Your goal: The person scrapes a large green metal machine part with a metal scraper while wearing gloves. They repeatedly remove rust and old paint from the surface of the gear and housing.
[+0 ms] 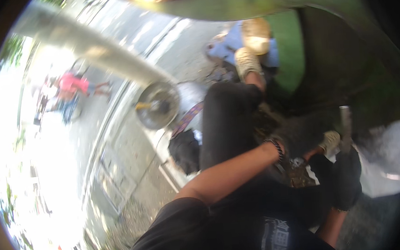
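My left hand point(299, 135), in what looks like a dark glove with a braided bracelet at the wrist, reaches between my legs. Its fingers blur into the dark background, so their hold is hidden. Below it lie brown, rough scraps point(301, 175). My right hand point(347, 179), also dark-gloved, is closed around a narrow, flat grey tool point(346, 125) that points upward with a bright tip. Its exact kind is unclear. A white plastic bag point(385, 164) sits just to the right of this hand.
A large green container point(292, 47) curves over the far side. Left of my leg point(230, 122) are a round metal dish point(148, 114) and a thick pole point(105, 52). A blue sheet point(227, 47) lies near my shoe point(247, 62). A person in pink point(72, 83) is on the street.
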`<action>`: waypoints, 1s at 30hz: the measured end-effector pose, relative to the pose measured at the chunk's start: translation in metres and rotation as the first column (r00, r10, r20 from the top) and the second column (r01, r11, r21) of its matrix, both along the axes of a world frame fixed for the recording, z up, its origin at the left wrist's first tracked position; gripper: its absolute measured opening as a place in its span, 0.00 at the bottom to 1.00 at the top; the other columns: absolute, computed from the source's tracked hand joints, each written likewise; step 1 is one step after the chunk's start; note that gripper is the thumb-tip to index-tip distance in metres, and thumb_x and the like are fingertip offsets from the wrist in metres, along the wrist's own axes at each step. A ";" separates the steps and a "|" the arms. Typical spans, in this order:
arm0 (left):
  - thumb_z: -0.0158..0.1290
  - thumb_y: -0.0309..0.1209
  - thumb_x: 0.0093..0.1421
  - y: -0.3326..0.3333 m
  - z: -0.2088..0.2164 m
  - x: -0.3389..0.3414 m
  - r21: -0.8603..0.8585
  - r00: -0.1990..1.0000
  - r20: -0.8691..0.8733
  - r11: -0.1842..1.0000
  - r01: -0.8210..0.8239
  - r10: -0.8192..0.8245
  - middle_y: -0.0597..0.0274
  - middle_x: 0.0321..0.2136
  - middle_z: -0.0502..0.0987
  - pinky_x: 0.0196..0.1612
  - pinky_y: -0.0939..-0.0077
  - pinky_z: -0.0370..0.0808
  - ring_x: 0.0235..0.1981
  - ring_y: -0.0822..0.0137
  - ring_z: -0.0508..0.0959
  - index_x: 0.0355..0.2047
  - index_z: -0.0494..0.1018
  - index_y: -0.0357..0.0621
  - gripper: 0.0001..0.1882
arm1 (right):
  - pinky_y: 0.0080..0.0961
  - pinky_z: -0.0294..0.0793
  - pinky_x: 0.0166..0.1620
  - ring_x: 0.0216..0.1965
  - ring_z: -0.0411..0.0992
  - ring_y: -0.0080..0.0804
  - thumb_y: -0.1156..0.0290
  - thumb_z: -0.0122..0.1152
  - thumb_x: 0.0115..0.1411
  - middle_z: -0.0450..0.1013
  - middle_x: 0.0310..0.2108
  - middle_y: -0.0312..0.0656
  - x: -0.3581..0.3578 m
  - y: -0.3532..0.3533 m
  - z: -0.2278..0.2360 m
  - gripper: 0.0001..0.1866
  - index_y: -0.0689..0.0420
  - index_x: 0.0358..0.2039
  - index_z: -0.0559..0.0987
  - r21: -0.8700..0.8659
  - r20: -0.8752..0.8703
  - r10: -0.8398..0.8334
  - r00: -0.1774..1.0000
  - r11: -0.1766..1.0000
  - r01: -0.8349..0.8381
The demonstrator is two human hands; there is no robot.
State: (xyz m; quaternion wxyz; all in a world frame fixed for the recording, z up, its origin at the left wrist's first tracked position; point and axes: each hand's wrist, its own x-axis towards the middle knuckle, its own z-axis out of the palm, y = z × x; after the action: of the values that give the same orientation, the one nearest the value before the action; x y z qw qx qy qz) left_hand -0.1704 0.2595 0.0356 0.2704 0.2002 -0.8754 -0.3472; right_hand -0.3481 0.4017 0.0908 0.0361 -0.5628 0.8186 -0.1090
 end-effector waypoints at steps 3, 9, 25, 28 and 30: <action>0.59 0.38 0.61 0.027 0.033 0.021 0.631 0.971 -0.118 0.770 -0.089 0.209 0.51 0.54 0.80 0.55 0.55 0.76 0.54 0.51 0.80 0.52 0.79 0.42 0.20 | 0.41 0.77 0.44 0.43 0.76 0.43 0.62 0.67 0.60 0.76 0.44 0.48 0.021 -0.034 -0.012 0.20 0.60 0.49 0.80 -0.051 0.437 0.129 0.890 0.992 -0.119; 0.53 0.32 0.74 0.060 0.060 0.093 0.701 0.672 -0.283 0.626 -0.342 0.684 0.62 0.36 0.80 0.38 0.73 0.78 0.37 0.73 0.79 0.50 0.77 0.38 0.12 | 0.43 0.72 0.64 0.63 0.72 0.52 0.71 0.64 0.63 0.72 0.62 0.55 0.104 -0.041 -0.019 0.26 0.63 0.61 0.74 -0.293 -0.176 0.713 0.679 0.621 -0.728; 0.46 0.39 0.69 0.019 -0.129 0.414 -0.032 0.301 0.728 0.469 -0.883 0.616 0.47 0.46 0.81 0.53 0.48 0.75 0.53 0.43 0.79 0.52 0.78 0.50 0.18 | 0.33 0.76 0.56 0.54 0.78 0.40 0.72 0.60 0.67 0.79 0.52 0.48 0.102 -0.055 -0.050 0.19 0.61 0.58 0.79 -0.134 0.728 0.320 0.606 0.933 -0.333; 0.46 0.38 0.68 0.021 -0.155 0.409 -0.149 0.274 0.597 0.440 -0.886 0.754 0.48 0.46 0.82 0.53 0.49 0.76 0.52 0.43 0.80 0.51 0.78 0.51 0.17 | 0.35 0.76 0.55 0.54 0.78 0.41 0.71 0.60 0.67 0.80 0.51 0.49 0.106 -0.041 -0.063 0.19 0.61 0.57 0.79 -0.187 0.492 0.516 0.701 0.849 -0.494; 0.47 0.39 0.69 0.020 -0.162 0.404 -0.300 0.210 0.623 0.478 -0.825 0.753 0.47 0.46 0.82 0.51 0.47 0.76 0.49 0.41 0.81 0.51 0.79 0.52 0.16 | 0.35 0.76 0.54 0.54 0.78 0.41 0.70 0.60 0.67 0.80 0.51 0.49 0.111 -0.036 -0.068 0.19 0.61 0.58 0.79 -0.238 0.299 0.642 0.706 0.767 -0.596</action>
State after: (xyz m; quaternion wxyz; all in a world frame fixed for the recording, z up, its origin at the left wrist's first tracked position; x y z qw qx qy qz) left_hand 0.2334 0.2797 -0.1266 0.0533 0.7419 -0.6607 -0.1009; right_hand -0.2376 0.3658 0.0230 0.1862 -0.7755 0.5521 -0.2430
